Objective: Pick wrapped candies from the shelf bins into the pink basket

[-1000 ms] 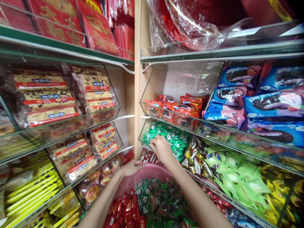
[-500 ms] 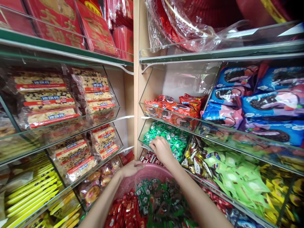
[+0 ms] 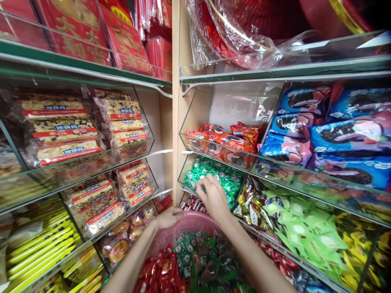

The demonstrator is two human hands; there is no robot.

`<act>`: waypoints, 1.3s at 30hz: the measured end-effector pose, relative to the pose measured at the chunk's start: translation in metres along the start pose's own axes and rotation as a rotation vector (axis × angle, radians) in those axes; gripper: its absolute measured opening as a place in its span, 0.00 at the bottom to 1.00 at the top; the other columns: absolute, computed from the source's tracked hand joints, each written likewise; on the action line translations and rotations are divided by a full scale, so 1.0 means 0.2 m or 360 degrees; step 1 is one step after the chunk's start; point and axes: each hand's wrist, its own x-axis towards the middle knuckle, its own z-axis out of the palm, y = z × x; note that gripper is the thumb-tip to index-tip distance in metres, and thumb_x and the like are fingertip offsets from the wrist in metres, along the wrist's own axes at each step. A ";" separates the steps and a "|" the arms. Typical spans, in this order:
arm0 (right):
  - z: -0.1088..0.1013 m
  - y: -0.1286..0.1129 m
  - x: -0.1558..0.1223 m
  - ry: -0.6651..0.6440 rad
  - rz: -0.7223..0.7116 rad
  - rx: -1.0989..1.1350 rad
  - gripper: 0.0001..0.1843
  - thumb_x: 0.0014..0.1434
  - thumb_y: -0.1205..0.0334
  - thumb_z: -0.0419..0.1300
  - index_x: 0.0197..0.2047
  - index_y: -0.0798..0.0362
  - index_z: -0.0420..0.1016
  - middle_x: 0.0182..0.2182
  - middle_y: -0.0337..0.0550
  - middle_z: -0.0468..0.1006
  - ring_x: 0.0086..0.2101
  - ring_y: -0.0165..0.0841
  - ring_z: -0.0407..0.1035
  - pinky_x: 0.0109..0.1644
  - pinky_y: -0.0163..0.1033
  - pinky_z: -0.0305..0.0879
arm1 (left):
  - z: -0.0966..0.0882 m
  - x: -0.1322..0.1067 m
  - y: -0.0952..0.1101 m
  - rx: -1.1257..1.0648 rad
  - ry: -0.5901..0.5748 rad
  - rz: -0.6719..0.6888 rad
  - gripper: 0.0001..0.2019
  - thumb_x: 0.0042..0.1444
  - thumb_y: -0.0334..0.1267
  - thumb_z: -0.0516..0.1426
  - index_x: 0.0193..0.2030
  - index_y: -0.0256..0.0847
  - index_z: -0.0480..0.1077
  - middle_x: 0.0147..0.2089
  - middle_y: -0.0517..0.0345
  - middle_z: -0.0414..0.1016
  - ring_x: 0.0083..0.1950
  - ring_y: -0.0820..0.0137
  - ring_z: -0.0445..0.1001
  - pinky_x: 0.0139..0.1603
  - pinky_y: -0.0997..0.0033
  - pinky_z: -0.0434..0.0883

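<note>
A pink plastic basket stands below me, holding red-wrapped sweets on its left and green-wrapped sweets on its right. My left hand grips the far left of the basket's rim. Over the front of a clear bin, my right hand hovers with its fingers curled together. Whatever those fingers hold, if anything, is hidden. Bright green-wrapped candies fill the bin right behind this hand.
Glass shelf edges jut out above the bin. Red cookie packs, blue cookie packs and light green packets lie to the right. Wrapped cereal bars fill the left shelves, below red envelopes.
My right hand has shifted slightly right, its fingers still curled. My left hand has stayed on the basket rim.
</note>
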 end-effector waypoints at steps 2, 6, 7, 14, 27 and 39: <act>-0.03 -0.03 -0.07 -0.0075 0.0010 0.0171 0.08 0.57 0.67 0.50 0.27 0.53 0.66 0.29 0.40 0.66 0.34 0.31 0.61 0.38 0.34 0.56 | 0.00 0.01 -0.01 -0.0012 0.0003 0.0027 0.21 0.52 0.54 0.48 0.29 0.34 0.67 0.26 0.60 0.62 0.29 0.74 0.59 0.32 0.76 0.58; -0.01 -0.09 -0.21 -0.0450 0.0071 0.0402 0.08 0.54 0.69 0.53 0.25 0.53 0.67 0.28 0.39 0.67 0.32 0.29 0.62 0.35 0.32 0.55 | 0.00 0.02 -0.03 -0.0044 -0.0003 0.0095 0.18 0.49 0.51 0.52 0.31 0.33 0.68 0.30 0.58 0.67 0.34 0.72 0.62 0.37 0.75 0.60; 0.02 -0.10 -0.24 -0.0538 0.0084 0.0433 0.08 0.53 0.70 0.53 0.24 0.54 0.67 0.28 0.39 0.67 0.32 0.29 0.63 0.34 0.32 0.55 | 0.00 0.03 -0.03 -0.0049 -0.0008 0.0097 0.19 0.49 0.50 0.52 0.30 0.33 0.68 0.29 0.58 0.66 0.32 0.72 0.62 0.36 0.75 0.61; 0.24 -0.05 -0.39 -0.0929 0.0213 0.0412 0.07 0.52 0.70 0.53 0.25 0.55 0.69 0.27 0.40 0.72 0.32 0.30 0.66 0.35 0.33 0.56 | 0.01 0.03 -0.05 0.0024 0.0033 0.0072 0.22 0.53 0.52 0.49 0.28 0.32 0.68 0.26 0.59 0.62 0.29 0.75 0.59 0.33 0.75 0.59; -0.10 -0.04 -0.13 -0.0555 -0.0114 -0.0015 0.10 0.60 0.63 0.49 0.37 0.50 0.73 0.35 0.42 0.69 0.40 0.33 0.62 0.43 0.36 0.57 | 0.00 0.01 -0.03 0.0074 0.0006 0.0054 0.23 0.53 0.55 0.47 0.34 0.34 0.69 0.30 0.58 0.67 0.33 0.72 0.62 0.36 0.76 0.60; -0.07 0.07 0.05 -0.0546 -0.0025 -0.0729 0.11 0.59 0.67 0.48 0.33 0.52 0.72 0.35 0.46 0.70 0.40 0.36 0.61 0.39 0.37 0.54 | 0.00 0.00 -0.03 0.0075 0.0006 0.0003 0.24 0.52 0.56 0.47 0.31 0.33 0.67 0.28 0.59 0.61 0.31 0.74 0.60 0.32 0.76 0.59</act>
